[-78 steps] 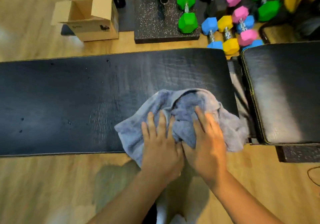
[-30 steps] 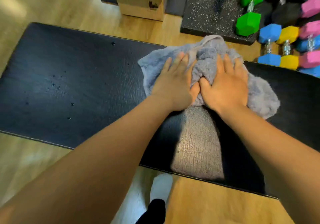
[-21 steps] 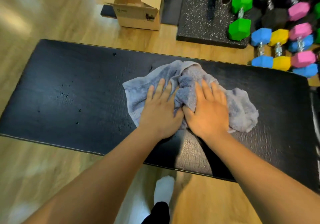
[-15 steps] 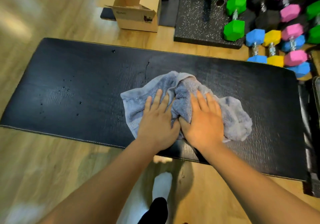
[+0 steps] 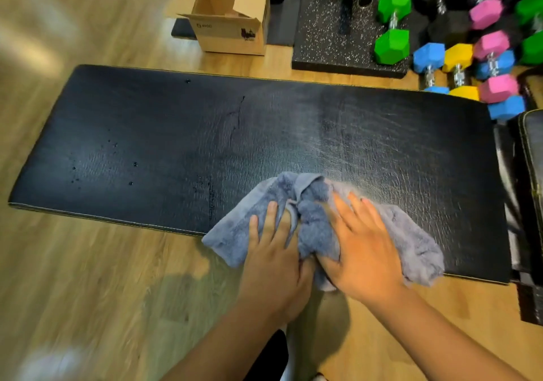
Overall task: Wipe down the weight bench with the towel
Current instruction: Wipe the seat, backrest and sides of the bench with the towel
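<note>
Dumbbells and box beyond bench

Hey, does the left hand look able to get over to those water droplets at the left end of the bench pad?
Probably yes. The left hand lies flat on the towel, and the bench pad between it and the droplets is bare, with nothing in the way.

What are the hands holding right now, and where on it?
Both the left hand and right hand press flat on the bunched middle of the towel, at the bench near edge.
</note>
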`<state>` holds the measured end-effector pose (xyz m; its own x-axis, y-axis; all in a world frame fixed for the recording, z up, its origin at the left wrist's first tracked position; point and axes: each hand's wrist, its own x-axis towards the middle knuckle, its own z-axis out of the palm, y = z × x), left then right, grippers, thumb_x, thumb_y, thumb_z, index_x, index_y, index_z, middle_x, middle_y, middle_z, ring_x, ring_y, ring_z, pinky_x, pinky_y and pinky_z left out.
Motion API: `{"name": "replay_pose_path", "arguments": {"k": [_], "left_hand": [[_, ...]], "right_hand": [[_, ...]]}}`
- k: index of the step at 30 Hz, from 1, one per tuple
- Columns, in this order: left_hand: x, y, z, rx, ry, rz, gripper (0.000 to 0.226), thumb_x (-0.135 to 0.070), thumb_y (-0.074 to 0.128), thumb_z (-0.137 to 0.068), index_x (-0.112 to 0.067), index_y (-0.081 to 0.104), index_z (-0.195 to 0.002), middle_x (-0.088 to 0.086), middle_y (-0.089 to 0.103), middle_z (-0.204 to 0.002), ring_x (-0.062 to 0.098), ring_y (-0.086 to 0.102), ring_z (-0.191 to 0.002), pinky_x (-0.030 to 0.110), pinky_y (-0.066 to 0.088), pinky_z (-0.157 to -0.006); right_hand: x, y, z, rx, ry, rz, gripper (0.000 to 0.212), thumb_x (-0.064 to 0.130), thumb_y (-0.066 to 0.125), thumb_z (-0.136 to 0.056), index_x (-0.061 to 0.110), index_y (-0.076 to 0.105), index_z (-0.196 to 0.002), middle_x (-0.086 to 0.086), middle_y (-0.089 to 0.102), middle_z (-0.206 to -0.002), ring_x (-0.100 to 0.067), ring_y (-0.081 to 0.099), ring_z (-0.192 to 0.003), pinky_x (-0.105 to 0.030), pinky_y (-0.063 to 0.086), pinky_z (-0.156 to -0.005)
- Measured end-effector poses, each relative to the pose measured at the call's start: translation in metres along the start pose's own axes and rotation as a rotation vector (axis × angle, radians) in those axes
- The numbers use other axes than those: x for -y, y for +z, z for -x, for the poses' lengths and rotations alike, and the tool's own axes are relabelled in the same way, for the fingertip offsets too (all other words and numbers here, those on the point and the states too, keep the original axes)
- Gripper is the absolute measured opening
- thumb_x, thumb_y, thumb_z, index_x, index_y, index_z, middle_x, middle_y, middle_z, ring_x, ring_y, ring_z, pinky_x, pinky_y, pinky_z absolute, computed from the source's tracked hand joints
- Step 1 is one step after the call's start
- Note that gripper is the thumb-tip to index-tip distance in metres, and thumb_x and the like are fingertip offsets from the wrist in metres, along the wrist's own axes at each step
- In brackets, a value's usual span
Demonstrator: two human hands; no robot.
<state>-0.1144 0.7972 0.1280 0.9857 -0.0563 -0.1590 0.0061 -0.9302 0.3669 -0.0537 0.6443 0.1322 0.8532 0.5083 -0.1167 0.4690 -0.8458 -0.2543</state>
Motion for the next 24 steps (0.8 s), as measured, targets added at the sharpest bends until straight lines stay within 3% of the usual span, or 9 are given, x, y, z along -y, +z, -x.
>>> {"name": "replay_pose_path", "arguments": {"k": [8, 12, 18, 21, 24], "left_hand": [[0.0, -0.017, -0.119, 0.017, -0.005, -0.061, 0.071, -0.042, 0.004, -0.088, -0.015, 0.008, -0.153, 0.008, 0.002, -0.161, 0.023, -0.01, -0.148, 0.046, -0.007, -0.119], [0.004, -0.024, -0.171, 0.014, 0.019, -0.111, 0.065, -0.039, 0.015, -0.094, -0.007, 0.014, -0.151, 0.013, 0.008, -0.16, 0.026, -0.006, -0.148, 0.047, -0.004, -0.119], [0.008, -0.034, -0.236, 0.008, 0.057, -0.164, 0.07, -0.041, 0.009, -0.09, -0.007, 0.014, -0.151, 0.014, 0.011, -0.16, 0.028, -0.001, -0.148, 0.048, 0.0, -0.119], [0.01, -0.043, -0.275, 0.022, 0.072, -0.189, 0.064, -0.037, 0.023, -0.096, -0.006, 0.015, -0.151, 0.014, 0.012, -0.16, 0.026, 0.003, -0.148, 0.046, 0.0, -0.119], [0.011, -0.046, -0.29, 0.015, 0.058, -0.17, 0.062, -0.035, 0.023, -0.095, -0.006, 0.02, -0.15, 0.012, 0.016, -0.159, 0.024, 0.008, -0.147, 0.044, 0.0, -0.12]], "right_hand": [[-0.04, -0.02, -0.099, -0.091, 0.11, -0.031, 0.077, 0.053, 0.035, -0.081, 0.011, 0.036, -0.146, -0.014, 0.036, -0.151, -0.035, 0.032, -0.14, -0.041, 0.017, -0.117], [-0.062, -0.032, -0.144, -0.092, 0.133, -0.025, 0.081, 0.058, 0.033, -0.08, 0.013, 0.035, -0.147, -0.013, 0.037, -0.151, -0.033, 0.03, -0.142, -0.038, 0.014, -0.118], [-0.085, -0.045, -0.197, -0.125, 0.171, -0.053, 0.081, 0.059, 0.031, -0.079, 0.014, 0.036, -0.146, -0.011, 0.043, -0.148, -0.029, 0.032, -0.141, -0.036, 0.017, -0.118], [-0.093, -0.056, -0.227, -0.142, 0.276, -0.028, 0.067, 0.055, 0.04, -0.084, 0.014, 0.046, -0.137, -0.016, 0.058, -0.131, -0.037, 0.052, -0.12, -0.041, 0.038, -0.099], [-0.095, -0.059, -0.24, -0.134, 0.329, 0.018, 0.053, 0.049, 0.047, -0.088, 0.02, 0.047, -0.132, -0.017, 0.062, -0.115, -0.041, 0.057, -0.102, -0.041, 0.04, -0.076]]}}
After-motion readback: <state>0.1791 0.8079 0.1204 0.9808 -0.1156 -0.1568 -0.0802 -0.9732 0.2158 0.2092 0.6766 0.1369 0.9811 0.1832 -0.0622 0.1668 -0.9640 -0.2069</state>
